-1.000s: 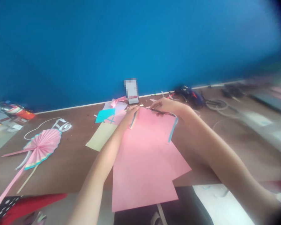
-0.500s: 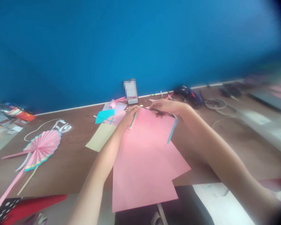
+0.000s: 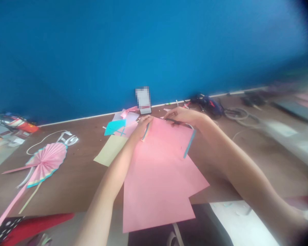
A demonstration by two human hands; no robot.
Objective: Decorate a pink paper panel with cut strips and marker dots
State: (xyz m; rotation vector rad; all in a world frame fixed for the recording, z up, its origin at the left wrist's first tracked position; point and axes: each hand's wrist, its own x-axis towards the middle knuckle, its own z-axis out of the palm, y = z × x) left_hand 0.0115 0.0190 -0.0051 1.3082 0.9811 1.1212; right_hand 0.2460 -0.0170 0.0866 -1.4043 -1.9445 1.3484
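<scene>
Pink sheet [image 3: 156, 177] on brown table [image 3: 72, 184]; blue wall [image 3: 143, 44] behind.

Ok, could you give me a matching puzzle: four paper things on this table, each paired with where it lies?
Things:
1. pink paper sheet
2. pleated paper fan
3. turquoise paper piece
4. pale yellow sheet

Places:
A. far left on the table
B. left hand and right hand at its far edge
C. directly left of the pink sheet, nearer than the turquoise piece
D. closest to the blue wall

Pairs: 1-B, 2-A, 3-D, 4-C.
</scene>
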